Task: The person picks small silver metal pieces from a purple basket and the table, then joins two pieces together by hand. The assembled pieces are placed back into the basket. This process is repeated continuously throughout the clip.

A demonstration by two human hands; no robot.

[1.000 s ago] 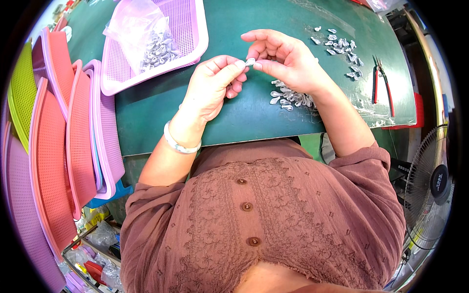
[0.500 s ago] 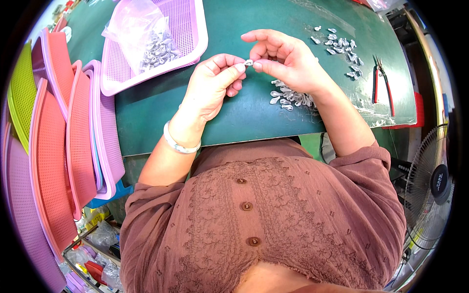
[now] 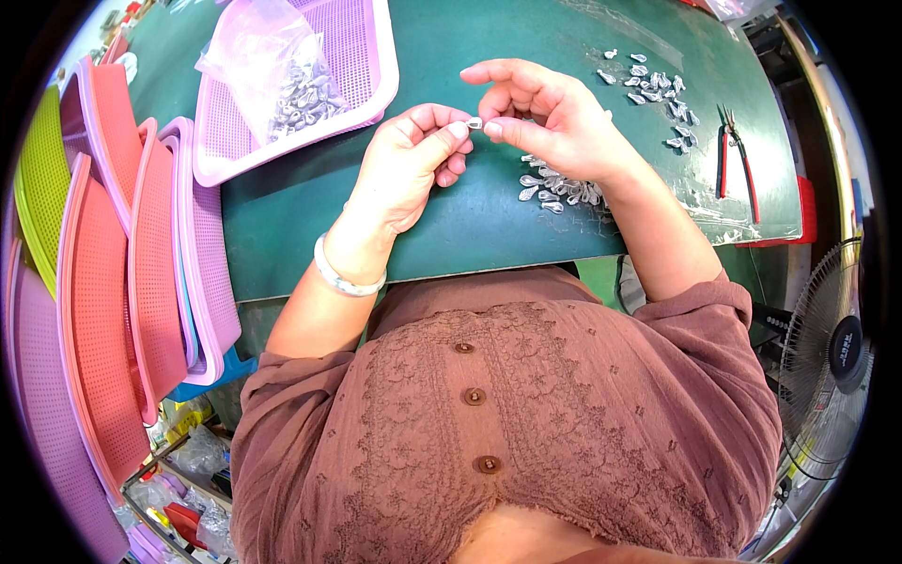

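Note:
A small silver-grey loop-shaped metal piece [image 3: 475, 123] is pinched between the thumb and fingers of my left hand [image 3: 418, 155]. Facing it, my right hand [image 3: 554, 117] has its thumb and a bent finger at the piece's right end, while the index finger stretches out above. Below my right palm lies a heap of similar drop-shaped metal pieces [image 3: 554, 185] on the green table, partly hidden by the wrist. More of these pieces [image 3: 662, 89] are scattered beyond my right forearm.
A lilac basket [image 3: 371, 85] with a clear bag of grey pieces [image 3: 305, 99] stands at the far left. Stacked coloured baskets [image 3: 155, 273] line the left side. Red-handled pliers [image 3: 738, 164] lie on the green table [image 3: 423, 254] at right, with a fan [image 3: 827, 348] beside it.
The small metal piece has turned between my fingers and now shows a different side. Both hands have stayed almost in place.

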